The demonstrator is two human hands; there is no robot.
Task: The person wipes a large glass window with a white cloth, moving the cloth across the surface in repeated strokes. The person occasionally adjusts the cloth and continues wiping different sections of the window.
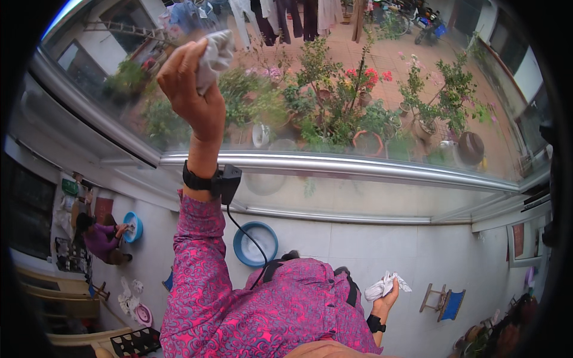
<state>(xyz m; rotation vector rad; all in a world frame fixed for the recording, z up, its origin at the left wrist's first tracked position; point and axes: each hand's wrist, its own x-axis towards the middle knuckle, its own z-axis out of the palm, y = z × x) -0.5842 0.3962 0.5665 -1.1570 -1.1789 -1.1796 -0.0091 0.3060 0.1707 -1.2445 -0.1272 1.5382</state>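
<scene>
My left hand (pixel 190 86) is raised high, its fingers closed round a crumpled pale cloth (pixel 216 56) at the window glass (pixel 256 119). Whether the cloth touches the pane cannot be told for sure. A black strap with a small box (pixel 230 182) and a cable sits on that wrist. Lower down on the right, my right hand (pixel 389 296) grips a bunched white cloth (pixel 382 286) beside my body. A blue basin (pixel 240 246) with whitish water stands on the floor below the window.
A silver window rail (pixel 334 164) runs across in front of me. Potted plants (pixel 334 95) and hanging laundry (pixel 286 18) are beyond the glass. A blue-seated folding stool (pixel 452 304) stands at right. At far left another person (pixel 101 238) bends to a second blue basin (pixel 139 228).
</scene>
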